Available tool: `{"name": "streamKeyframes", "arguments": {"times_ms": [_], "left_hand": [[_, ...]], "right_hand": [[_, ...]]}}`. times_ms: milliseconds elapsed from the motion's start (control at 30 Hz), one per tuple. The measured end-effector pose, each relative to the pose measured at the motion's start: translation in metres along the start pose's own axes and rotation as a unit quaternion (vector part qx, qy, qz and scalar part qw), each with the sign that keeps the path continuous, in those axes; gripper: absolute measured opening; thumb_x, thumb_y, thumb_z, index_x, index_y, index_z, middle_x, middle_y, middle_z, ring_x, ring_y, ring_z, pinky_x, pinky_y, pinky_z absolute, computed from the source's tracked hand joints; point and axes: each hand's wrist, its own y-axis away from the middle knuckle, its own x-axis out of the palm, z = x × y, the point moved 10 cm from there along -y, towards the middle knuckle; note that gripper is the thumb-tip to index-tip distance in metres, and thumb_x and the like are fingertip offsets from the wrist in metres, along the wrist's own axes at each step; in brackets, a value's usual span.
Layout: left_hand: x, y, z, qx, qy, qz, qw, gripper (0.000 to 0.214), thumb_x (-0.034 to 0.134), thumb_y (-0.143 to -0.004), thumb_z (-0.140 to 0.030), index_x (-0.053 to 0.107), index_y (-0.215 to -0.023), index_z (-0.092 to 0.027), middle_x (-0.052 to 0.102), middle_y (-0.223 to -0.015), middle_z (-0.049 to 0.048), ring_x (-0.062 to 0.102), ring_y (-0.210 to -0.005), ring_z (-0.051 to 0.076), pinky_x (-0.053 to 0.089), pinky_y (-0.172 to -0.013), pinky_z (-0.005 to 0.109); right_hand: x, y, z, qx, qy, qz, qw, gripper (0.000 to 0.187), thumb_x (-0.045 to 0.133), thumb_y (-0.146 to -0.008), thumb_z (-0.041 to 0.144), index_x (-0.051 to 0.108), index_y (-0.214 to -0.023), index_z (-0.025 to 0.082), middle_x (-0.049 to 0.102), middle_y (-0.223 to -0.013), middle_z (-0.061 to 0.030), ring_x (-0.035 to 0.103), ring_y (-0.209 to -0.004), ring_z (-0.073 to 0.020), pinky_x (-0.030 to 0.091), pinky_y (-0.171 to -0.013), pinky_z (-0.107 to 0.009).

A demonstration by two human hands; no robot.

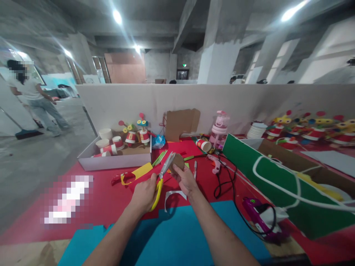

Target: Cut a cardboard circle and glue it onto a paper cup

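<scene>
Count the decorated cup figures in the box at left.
2: one figure toward the right end of the box, another figure just right of it. More could be hidden behind the cups.

Brown disc (178, 159): partly covered by the right hand (186, 180)
Scissors (165, 166): partly hidden in the left hand (145, 193)
Toy figures (318, 130), red surface's (107, 199) far edge, right: blurred, last one cut off
Patch (68, 201), surface's left edge: pixelated

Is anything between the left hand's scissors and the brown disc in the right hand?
Nothing visible. The left hand holds the scissors, their blades close beside the brown disc in the right hand; contact is unclear.
</scene>
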Motion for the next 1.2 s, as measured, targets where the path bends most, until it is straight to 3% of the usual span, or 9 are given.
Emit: {"name": "streamKeyframes", "arguments": {"times_ms": [533, 767, 1000, 1200], "left_hand": [[0.001, 0.001, 0.002, -0.020, 0.056, 0.000, 0.998, 0.031, 0.038, -0.093, -0.033, 0.044, -0.118, -0.015, 0.069, -0.095, 0.0147, 0.067, -0.089, 0.029, 0.046, -0.073, 0.035], [0.003, -0.007, 0.000, -0.024, 0.026, 0.031, 0.999, 0.039, 0.042, -0.088, -0.024, 0.041, -0.125, -0.014, 0.069, -0.102, 0.0162, 0.067, -0.093, 0.031, 0.048, -0.076, 0.037], [-0.006, -0.030, 0.007, -0.024, 0.020, 0.007, 1.000, 0.039, 0.039, -0.089, -0.020, 0.040, -0.127, -0.012, 0.068, -0.103, 0.0181, 0.067, -0.097, 0.031, 0.048, -0.080, 0.039], [0.005, -0.021, 0.010, -0.006, 0.033, 0.012, 0.999, 0.040, 0.038, -0.090, -0.022, 0.036, -0.129, -0.013, 0.067, -0.106, 0.0179, 0.066, -0.099, 0.030, 0.047, -0.080, 0.038]], "right_hand": [[-0.004, -0.002, -0.005, 0.012, -0.015, -0.003, 1.000, 0.042, 0.089, -0.057, 0.029, 0.074, -0.095, 0.026, 0.076, -0.088, 0.0006, 0.068, -0.071, -0.0146, 0.051, -0.055, -0.022], [0.001, -0.007, 0.010, -0.043, 0.008, 0.007, 0.999, 0.043, 0.087, -0.060, 0.030, 0.073, -0.100, 0.025, 0.077, -0.095, -0.0020, 0.071, -0.079, -0.0181, 0.054, -0.062, -0.025], [0.007, -0.026, 0.006, -0.052, -0.077, -0.049, 0.994, 0.039, 0.088, -0.053, 0.025, 0.072, -0.088, 0.023, 0.076, -0.083, 0.0017, 0.069, -0.068, -0.0142, 0.054, -0.057, -0.023], [0.008, -0.020, 0.000, -0.046, -0.069, -0.025, 0.996, 0.038, 0.087, -0.053, 0.021, 0.073, -0.088, 0.021, 0.076, -0.082, 0.0009, 0.068, -0.069, -0.0144, 0.054, -0.060, -0.023]]}}
